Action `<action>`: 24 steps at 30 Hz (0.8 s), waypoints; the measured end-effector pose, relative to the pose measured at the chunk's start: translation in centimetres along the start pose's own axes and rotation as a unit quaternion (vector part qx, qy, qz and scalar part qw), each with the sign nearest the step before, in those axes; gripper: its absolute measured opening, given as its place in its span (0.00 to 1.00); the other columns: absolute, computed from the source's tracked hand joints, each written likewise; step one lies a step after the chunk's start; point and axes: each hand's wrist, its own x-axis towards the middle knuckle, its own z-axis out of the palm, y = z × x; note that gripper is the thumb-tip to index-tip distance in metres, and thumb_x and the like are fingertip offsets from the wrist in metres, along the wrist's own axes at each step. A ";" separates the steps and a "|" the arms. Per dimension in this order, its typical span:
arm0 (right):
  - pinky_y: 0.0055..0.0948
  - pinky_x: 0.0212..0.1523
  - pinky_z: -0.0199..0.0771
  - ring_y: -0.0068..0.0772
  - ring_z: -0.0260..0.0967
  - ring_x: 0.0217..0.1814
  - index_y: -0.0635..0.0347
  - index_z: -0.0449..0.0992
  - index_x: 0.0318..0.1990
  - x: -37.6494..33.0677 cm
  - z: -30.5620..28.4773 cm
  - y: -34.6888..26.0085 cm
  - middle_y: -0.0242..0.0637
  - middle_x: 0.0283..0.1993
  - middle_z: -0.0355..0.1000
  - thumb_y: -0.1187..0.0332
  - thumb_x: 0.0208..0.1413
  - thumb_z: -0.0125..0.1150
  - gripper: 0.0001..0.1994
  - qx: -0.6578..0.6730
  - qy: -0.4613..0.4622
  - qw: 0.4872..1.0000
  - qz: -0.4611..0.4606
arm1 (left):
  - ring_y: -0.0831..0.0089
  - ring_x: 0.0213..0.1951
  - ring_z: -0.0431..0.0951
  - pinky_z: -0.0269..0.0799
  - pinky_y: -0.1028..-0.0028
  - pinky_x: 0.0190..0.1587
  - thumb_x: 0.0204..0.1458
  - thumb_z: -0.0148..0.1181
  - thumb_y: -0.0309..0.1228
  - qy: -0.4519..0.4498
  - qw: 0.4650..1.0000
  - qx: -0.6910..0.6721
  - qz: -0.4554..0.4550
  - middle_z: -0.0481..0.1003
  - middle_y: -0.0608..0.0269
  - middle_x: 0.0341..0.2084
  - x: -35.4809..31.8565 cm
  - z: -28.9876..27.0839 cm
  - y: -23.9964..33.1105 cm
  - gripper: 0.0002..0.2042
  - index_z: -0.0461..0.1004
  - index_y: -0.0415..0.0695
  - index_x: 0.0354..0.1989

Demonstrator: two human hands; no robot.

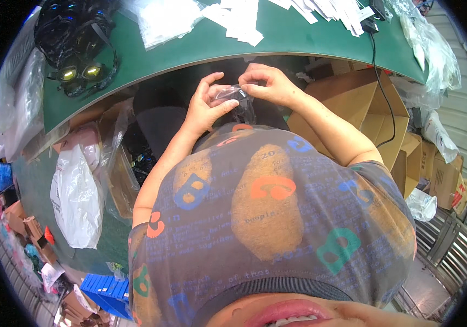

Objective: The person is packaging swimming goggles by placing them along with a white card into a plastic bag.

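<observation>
Both hands hold a small clear plastic bag [234, 98] with something dark inside, in front of the chest, just below the edge of the green desk [201, 46]. The left hand [207, 106] pinches the bag's side; the right hand [269, 84] nips its top edge between thumb and fingertips. To do this well, I judge: keep the mouth taut, press evenly along it

Small clear plastic bag [237, 101], crinkled, dark item inside, below green table edge.
</observation>
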 end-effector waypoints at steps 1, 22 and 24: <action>0.27 0.43 0.70 0.26 0.69 0.41 0.61 0.81 0.41 0.0 0.0 0.3 0.32 0.36 0.71 0.67 0.59 0.64 0.08 -0.006 -0.009 1.000 -0.022 | 0.66 0.55 0.77 0.74 0.67 0.59 0.51 0.71 0.22 -0.002 1.000 -0.005 0.008 0.76 0.51 0.51 0.1 0.0 -0.2 0.38 0.55 0.41 0.69; 0.31 0.45 0.70 0.30 0.70 0.42 0.63 0.79 0.39 0.9 0.0 0.4 0.34 0.37 0.72 0.69 0.57 0.63 0.07 0.006 -0.058 0.998 -0.024 | 0.67 0.54 0.77 0.74 0.68 0.59 0.51 0.71 0.21 -0.001 1.000 -0.001 0.005 0.75 0.51 0.50 0.5 0.6 0.1 0.40 0.53 0.41 0.70; 0.32 0.42 0.72 0.34 0.73 0.40 0.61 0.81 0.39 1.0 0.1 -0.2 0.36 0.35 0.72 0.64 0.54 0.64 0.10 -0.016 -0.040 0.999 -0.029 | 0.67 0.54 0.77 0.74 0.68 0.59 0.51 0.71 0.21 0.001 1.000 0.000 0.002 0.75 0.51 0.50 0.5 0.7 0.2 0.40 0.52 0.41 0.70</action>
